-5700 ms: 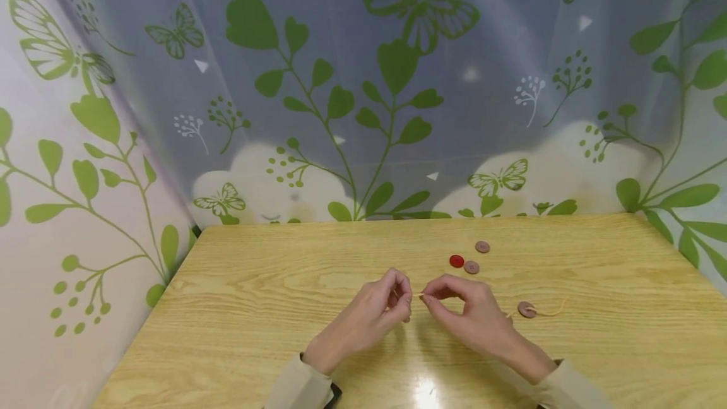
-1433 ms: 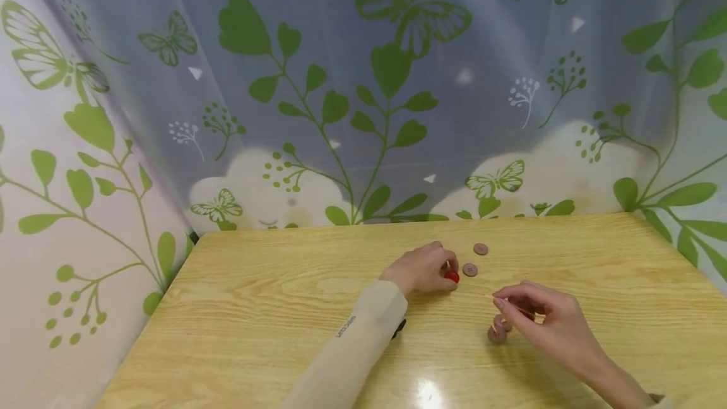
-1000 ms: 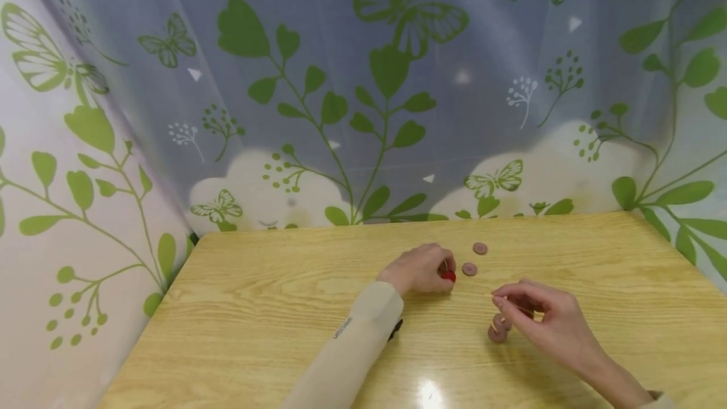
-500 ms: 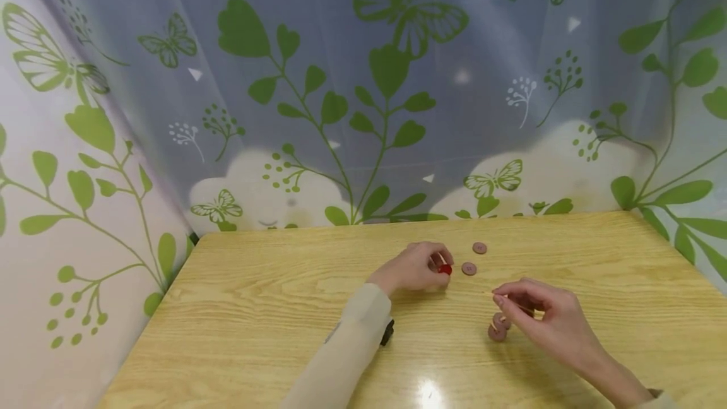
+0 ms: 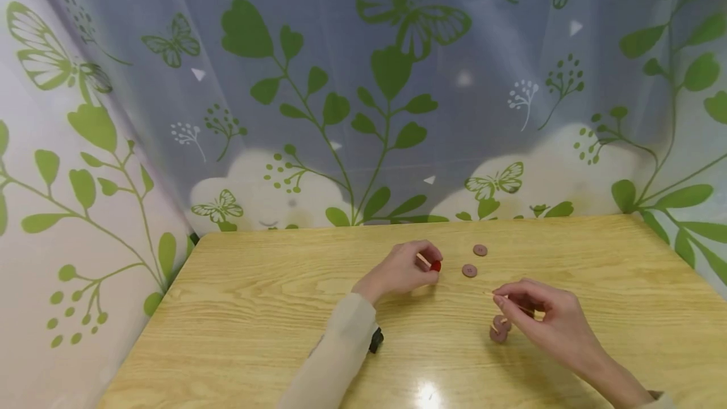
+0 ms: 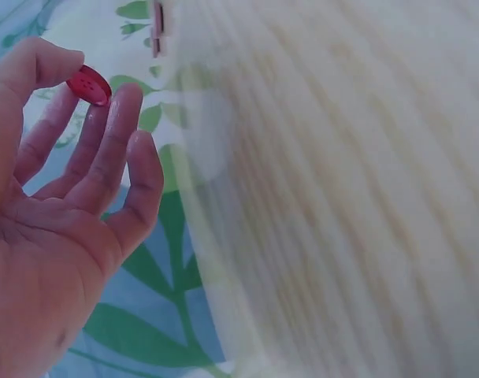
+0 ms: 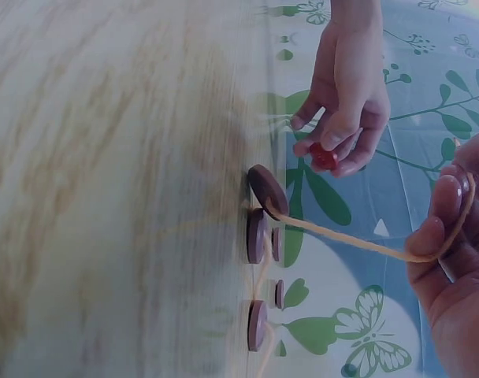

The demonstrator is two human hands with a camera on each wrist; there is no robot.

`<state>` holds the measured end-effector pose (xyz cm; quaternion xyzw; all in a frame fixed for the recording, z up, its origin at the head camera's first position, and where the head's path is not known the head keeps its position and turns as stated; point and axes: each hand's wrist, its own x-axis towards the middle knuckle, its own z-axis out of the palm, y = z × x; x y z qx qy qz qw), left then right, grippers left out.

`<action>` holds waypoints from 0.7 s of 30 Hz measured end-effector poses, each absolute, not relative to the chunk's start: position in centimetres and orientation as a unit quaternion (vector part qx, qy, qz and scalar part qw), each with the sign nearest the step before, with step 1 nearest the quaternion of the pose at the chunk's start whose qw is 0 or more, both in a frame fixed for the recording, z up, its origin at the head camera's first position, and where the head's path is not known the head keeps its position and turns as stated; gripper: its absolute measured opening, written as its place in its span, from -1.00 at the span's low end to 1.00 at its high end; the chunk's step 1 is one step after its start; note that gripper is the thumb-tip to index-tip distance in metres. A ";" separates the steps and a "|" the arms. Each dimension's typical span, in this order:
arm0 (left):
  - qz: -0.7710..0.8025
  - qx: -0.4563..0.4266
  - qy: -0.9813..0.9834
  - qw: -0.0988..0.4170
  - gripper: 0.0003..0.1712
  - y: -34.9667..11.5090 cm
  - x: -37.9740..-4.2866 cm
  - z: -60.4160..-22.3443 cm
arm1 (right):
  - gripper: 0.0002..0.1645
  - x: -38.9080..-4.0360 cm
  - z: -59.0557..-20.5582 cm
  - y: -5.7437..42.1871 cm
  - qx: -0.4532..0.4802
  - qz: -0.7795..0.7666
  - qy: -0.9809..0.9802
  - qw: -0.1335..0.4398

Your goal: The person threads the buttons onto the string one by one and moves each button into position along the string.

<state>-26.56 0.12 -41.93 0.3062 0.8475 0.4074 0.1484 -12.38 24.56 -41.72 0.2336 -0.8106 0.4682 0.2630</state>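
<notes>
My left hand [image 5: 402,267] pinches a red button [image 5: 436,266] between thumb and fingertips, held on edge just above the wooden table. The left wrist view shows the small holes of the red button [image 6: 89,85]. My right hand [image 5: 548,317] pinches an orange string [image 7: 342,235] near its end, whose tip sticks out past the fingertips. Brown buttons [image 5: 498,333] threaded on that string hang below the right hand; the right wrist view shows a tilted brown button [image 7: 267,191] and two more standing near the tabletop. A gap separates the red button from the string tip.
Two loose brown buttons, a nearer button [image 5: 469,270] and a farther button [image 5: 480,250], lie flat on the wooden table [image 5: 255,308] beyond the hands. A leaf-and-butterfly patterned curtain [image 5: 318,81] hangs behind the table and along its sides.
Earlier both hands were together at the string and the red button lay on the table. The left hand has since picked it up and drawn it leftward; the right hand moved right with the string.
</notes>
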 end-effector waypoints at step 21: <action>0.547 0.291 0.777 0.110 -0.74 -3.4 -22.5 -39.7 | -0.52 -12.9 -40.8 23.8 0.245 0.462 -0.809 0.270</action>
